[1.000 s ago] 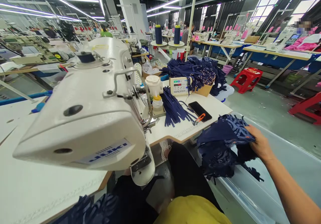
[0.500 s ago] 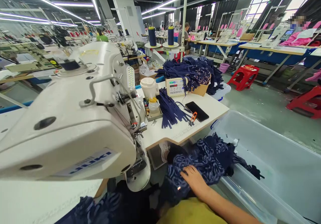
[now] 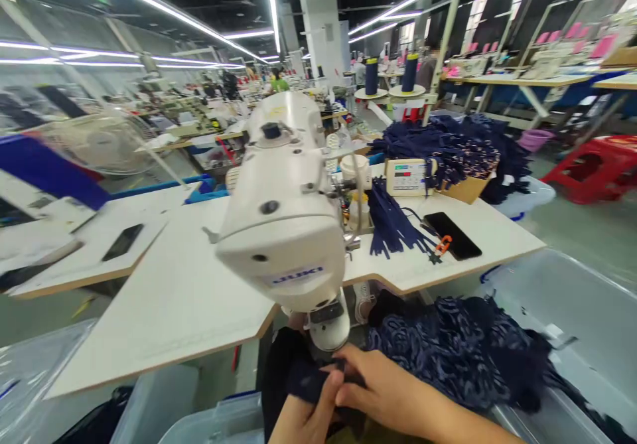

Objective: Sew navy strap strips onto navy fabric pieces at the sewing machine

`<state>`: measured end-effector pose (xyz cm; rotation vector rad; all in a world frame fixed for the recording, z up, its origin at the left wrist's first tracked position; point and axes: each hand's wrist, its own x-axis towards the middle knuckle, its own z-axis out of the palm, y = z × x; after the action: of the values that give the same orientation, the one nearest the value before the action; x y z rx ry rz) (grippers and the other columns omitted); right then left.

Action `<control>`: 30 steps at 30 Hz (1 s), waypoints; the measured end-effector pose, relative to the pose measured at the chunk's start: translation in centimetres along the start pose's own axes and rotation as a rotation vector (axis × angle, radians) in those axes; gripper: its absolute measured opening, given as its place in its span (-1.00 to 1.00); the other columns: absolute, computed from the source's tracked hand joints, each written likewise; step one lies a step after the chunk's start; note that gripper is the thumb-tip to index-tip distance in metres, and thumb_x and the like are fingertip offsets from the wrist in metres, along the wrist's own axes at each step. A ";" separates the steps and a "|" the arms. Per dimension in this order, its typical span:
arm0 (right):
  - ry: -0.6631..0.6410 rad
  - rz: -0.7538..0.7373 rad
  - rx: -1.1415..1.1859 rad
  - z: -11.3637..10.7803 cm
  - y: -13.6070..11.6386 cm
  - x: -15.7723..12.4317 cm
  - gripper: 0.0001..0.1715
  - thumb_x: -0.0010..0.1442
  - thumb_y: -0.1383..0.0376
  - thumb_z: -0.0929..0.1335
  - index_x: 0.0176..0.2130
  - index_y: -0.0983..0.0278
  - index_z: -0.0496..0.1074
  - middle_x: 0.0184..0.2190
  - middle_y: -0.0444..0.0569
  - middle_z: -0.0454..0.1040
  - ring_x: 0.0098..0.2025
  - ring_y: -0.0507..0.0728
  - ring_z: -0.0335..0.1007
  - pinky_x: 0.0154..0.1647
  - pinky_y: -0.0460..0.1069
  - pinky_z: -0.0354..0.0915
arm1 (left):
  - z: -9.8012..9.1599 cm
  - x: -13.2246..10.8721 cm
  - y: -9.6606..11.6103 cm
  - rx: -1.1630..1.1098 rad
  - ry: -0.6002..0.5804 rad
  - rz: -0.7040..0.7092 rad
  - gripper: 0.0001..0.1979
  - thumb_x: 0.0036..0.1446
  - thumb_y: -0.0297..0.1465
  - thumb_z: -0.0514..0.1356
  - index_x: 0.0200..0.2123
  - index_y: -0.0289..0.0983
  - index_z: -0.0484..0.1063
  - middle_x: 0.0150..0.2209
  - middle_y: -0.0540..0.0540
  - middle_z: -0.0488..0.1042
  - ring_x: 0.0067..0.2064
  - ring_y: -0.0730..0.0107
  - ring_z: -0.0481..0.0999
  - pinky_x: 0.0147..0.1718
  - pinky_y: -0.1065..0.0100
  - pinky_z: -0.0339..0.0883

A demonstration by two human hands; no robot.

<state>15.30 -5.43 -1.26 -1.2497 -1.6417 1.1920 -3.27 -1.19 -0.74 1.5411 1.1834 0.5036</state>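
Note:
Just below the sewing machine [image 3: 283,245], both my hands meet at a piece of dark navy fabric [image 3: 306,379]. My left hand [image 3: 311,414] pinches it from the left, thumb up. From the right, my right hand [image 3: 378,384] grips the same cloth with curled fingers. Part of the cloth is hidden behind the fingers. The machine's rounded lower arm [image 3: 329,328] is right above my fingertips; whether the cloth touches it I cannot tell. To the right, a heap of patterned navy garments [image 3: 448,348] lies across my lap and the bin edge.
A clear plastic bin [image 3: 577,298] stands at the right. On the white table [image 3: 199,291] are navy strips [image 3: 393,222], a phone [image 3: 452,235], orange-handled thread snips [image 3: 442,246] and a control panel [image 3: 409,177]. A box of navy pieces [image 3: 442,148] sits behind.
The view has swung left. My right hand has left the patterned heap and come to the cloth below the machine. My left hand, unseen before, now shows there.

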 end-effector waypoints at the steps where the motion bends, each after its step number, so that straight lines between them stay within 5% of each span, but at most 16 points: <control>1: 0.008 0.066 -0.007 0.0 0.1 0.0 -0.70 0.23 0.11 0.37 -0.10 0.23 0.46 -0.30 -0.11 0.55 -0.29 0.11 0.46 -0.28 -0.09 0.31 | 0.0 0.3 0.5 -0.020 -0.046 0.003 -0.55 0.11 0.02 0.21 -0.21 -0.23 0.58 -0.32 -0.11 0.61 -0.21 0.12 0.60 -0.25 0.32 0.48; 4: 0.041 0.170 0.008 -0.5 0.9 -0.3 -0.78 0.23 0.16 0.34 -0.32 0.24 0.49 -0.40 -0.13 0.52 -0.33 0.10 0.42 -0.31 -0.09 0.28 | -0.1 0.9 2.1 -0.129 -0.085 -0.039 -0.56 0.12 -0.01 0.22 -0.21 -0.28 0.55 -0.53 -0.05 0.54 -0.46 0.28 0.56 -0.40 0.37 0.44; 8: 0.063 0.193 0.248 -1.6 1.2 -0.5 -0.59 0.20 -0.01 0.34 -0.06 0.17 0.47 -0.14 -0.06 0.54 -0.06 0.18 0.43 -0.04 -0.02 0.31 | 0.2 0.9 3.6 -0.282 -0.132 0.027 -0.63 0.16 -0.08 0.21 -0.22 -0.27 0.53 -0.51 -0.01 0.51 -0.51 0.39 0.52 -0.45 0.42 0.37; 12: 0.185 0.248 0.162 -2.0 1.5 -0.4 -0.57 0.15 -0.11 0.35 -0.32 0.19 0.42 -0.41 -0.13 0.45 -0.35 0.10 0.36 -0.33 -0.09 0.31 | 0.6 0.8 4.3 -0.163 -0.045 0.222 -0.72 0.26 -0.17 0.14 -0.19 -0.22 0.54 -0.39 -0.04 0.54 -0.35 0.38 0.53 -0.33 0.44 0.35; 15: 0.021 0.227 0.126 -2.1 1.9 -0.5 -0.48 0.23 -0.13 0.26 -0.41 0.22 0.43 -0.52 -0.14 0.38 -0.46 0.07 0.28 -0.43 -0.09 0.26 | 0.5 0.6 4.7 -0.167 -0.061 0.279 -0.69 0.31 -0.17 0.08 -0.19 -0.23 0.53 -0.41 -0.05 0.53 -0.34 0.37 0.53 -0.34 0.45 0.36; 17: -0.054 0.210 0.173 -2.1 1.9 -0.6 -0.45 0.25 -0.14 0.23 -0.36 0.22 0.50 -0.45 -0.09 0.46 -0.38 0.11 0.36 -0.30 -0.05 0.33 | 0.4 0.5 4.8 -0.207 -0.096 0.255 -0.68 0.30 -0.15 0.08 -0.15 -0.24 0.51 -0.43 -0.05 0.50 -0.43 0.40 0.52 -0.45 0.48 0.33; 21: 0.139 0.290 0.235 -2.3 1.4 -0.3 -0.41 0.09 -0.14 0.38 -0.03 0.15 0.49 -0.33 -0.06 0.51 -0.22 0.19 0.44 -0.08 0.04 0.37 | 0.1 0.6 4.3 -0.183 -0.113 0.200 -0.70 0.28 -0.21 0.13 0.00 -0.20 0.44 -0.35 -0.04 0.49 -0.48 0.49 0.46 -0.50 0.52 0.29; 24: 0.154 0.301 0.218 -2.4 1.0 0.1 -0.50 0.08 -0.12 0.40 -0.16 0.18 0.50 -0.38 -0.08 0.47 -0.29 0.16 0.41 -0.20 0.00 0.38 | -0.1 0.6 4.1 -0.155 -0.067 0.197 -0.75 0.30 -0.26 0.11 -0.05 -0.24 0.45 -0.38 -0.04 0.49 -0.41 0.45 0.49 -0.45 0.52 0.30; 27: 0.048 0.255 0.203 -2.3 0.7 0.2 -0.52 0.14 -0.14 0.34 -0.40 0.22 0.43 -0.48 -0.11 0.40 -0.41 0.10 0.32 -0.38 -0.06 0.31 | -0.2 0.4 4.4 -0.091 -0.052 0.288 -0.78 0.33 -0.32 0.05 -0.14 -0.25 0.46 -0.32 -0.08 0.53 -0.33 0.41 0.52 -0.34 0.48 0.34; 30: -0.097 0.230 0.235 -2.1 0.7 0.0 -0.53 0.18 -0.11 0.31 -0.38 0.23 0.47 -0.45 -0.08 0.42 -0.37 0.13 0.33 -0.32 -0.03 0.32 | -0.1 0.1 4.7 -0.087 -0.079 0.354 -0.78 0.35 -0.35 0.02 -0.14 -0.24 0.45 -0.27 -0.09 0.54 -0.28 0.39 0.54 -0.29 0.46 0.37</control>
<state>17.41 -4.83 -1.31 -1.2711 -1.4028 1.5594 -1.32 -0.68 3.55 1.6869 0.8192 0.7099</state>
